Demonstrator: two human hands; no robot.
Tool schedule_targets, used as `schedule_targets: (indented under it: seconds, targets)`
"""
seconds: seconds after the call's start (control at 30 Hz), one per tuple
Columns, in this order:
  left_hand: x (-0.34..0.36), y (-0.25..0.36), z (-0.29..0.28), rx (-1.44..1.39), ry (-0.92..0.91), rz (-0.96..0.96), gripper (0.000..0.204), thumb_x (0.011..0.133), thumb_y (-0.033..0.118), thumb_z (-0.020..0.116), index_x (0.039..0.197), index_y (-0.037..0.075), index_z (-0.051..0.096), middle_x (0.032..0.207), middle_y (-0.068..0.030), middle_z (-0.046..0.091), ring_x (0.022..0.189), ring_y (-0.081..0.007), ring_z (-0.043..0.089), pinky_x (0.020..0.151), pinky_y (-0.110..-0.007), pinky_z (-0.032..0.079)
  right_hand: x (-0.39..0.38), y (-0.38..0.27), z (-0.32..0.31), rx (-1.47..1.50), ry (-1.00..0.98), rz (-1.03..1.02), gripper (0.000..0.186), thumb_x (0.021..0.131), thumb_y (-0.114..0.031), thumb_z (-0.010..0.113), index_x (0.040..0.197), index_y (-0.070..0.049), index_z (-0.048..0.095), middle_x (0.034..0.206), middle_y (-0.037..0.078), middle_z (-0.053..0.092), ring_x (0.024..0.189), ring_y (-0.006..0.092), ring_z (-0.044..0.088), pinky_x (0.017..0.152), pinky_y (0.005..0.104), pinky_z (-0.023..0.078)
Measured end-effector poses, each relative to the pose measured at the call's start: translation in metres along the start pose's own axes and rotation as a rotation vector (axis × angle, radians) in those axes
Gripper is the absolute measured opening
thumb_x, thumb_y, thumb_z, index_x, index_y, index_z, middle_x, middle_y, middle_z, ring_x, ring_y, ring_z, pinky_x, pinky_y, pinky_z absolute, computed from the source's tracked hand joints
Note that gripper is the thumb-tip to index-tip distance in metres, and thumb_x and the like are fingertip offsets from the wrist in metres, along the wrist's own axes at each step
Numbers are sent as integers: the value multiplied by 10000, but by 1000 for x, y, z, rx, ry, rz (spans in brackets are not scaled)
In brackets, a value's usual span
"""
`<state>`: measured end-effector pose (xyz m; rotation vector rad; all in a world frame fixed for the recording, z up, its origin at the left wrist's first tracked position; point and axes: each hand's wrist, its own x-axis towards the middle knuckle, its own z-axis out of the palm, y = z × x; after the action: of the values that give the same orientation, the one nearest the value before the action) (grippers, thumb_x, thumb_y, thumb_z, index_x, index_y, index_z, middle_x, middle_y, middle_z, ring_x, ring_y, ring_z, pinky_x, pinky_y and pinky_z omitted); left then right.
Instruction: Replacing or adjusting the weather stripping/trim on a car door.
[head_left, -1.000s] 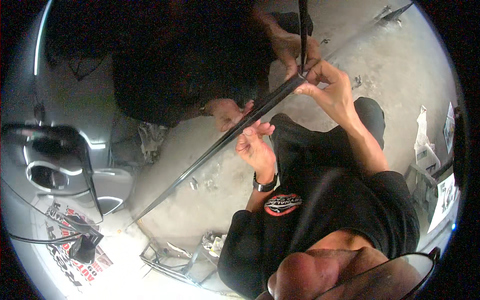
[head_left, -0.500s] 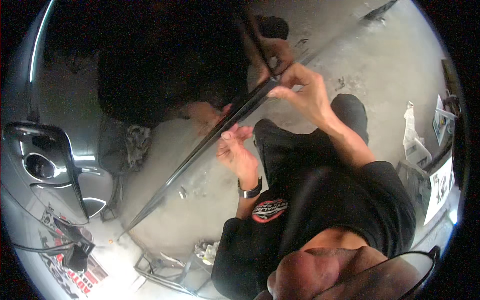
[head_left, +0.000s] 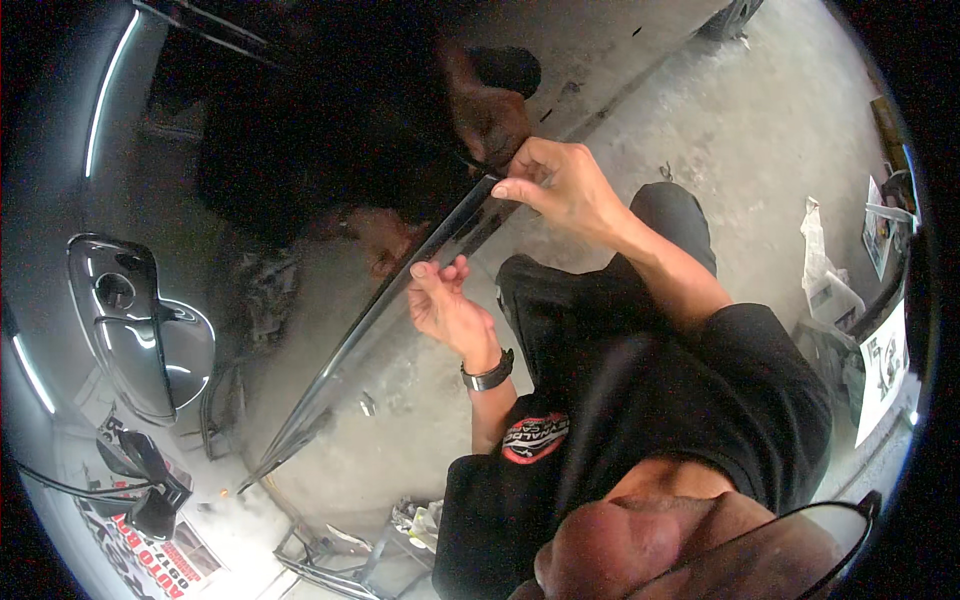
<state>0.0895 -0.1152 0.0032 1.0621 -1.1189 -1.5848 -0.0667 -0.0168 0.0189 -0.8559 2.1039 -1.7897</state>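
Note:
A glossy black car body panel (head_left: 320, 150) rises in front of me and mirrors my hands. Along its lower edge runs a long, narrow black strip (head_left: 400, 265), slanting from upper right to lower left. The thumb and fingers of my right hand (head_left: 565, 185) pinch the strip's upper end, close to the panel. Farther down, my left hand (head_left: 450, 310), with a dark watch on the wrist, is turned palm up. Its thumb tip is at the strip's edge, and the other fingers are loosely curled and apart from the thumb.
At the left a black side mirror (head_left: 150, 335) juts from the car. A printed banner (head_left: 170, 560) and a metal frame (head_left: 340, 575) lie at lower left. White papers (head_left: 880, 385) and other clutter are at the right, on the grey floor (head_left: 790, 130).
In the picture, both hands and the strip have shifted left as the view moved, and the side mirror appears farther right. A dark slanting bar above my right hand no longer shows.

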Motion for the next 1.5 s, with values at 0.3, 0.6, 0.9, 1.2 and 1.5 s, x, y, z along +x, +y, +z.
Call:
schedule_targets:
  seconds: [0.3,0.6,0.9,1.2,1.5]
  targets:
    - [2,-5,0,-7,-1,16,349,903,383,645,872,42,577,720,-49,611,656,-196,646,623,-285,524,-8,3,14,63,105,87,345,771,-285,781,747,12,608,616,112,588,554,161,551,528,343,452]
    - [-15,-56,-95,407,-334,-62,368,929,333,619,1083,-2,625,881,-44,660,785,-107,589,712,-252,475,1,0,36,54,56,6,340,779,-281,777,742,9,605,591,112,579,518,159,527,499,330,427]
    - [-70,-81,-133,749,-314,-235,540,833,309,738,1220,-15,547,992,-99,678,873,-158,629,754,-275,497,4,8,22,84,-19,39,377,785,-214,788,636,5,519,520,17,492,477,69,450,416,261,375]
    - [-35,-5,-44,1180,-737,48,605,785,327,748,1241,-11,536,1058,-217,657,946,-322,661,814,-401,520,0,10,24,236,-32,283,447,728,-306,830,574,-15,527,508,7,503,470,62,425,423,264,357]
    - [6,-77,-52,1481,-1050,34,667,826,412,665,1325,34,434,1106,-243,608,997,-414,608,813,-466,507,-2,7,25,205,-32,291,390,770,-237,801,616,-21,515,532,-3,507,451,54,471,393,236,367]
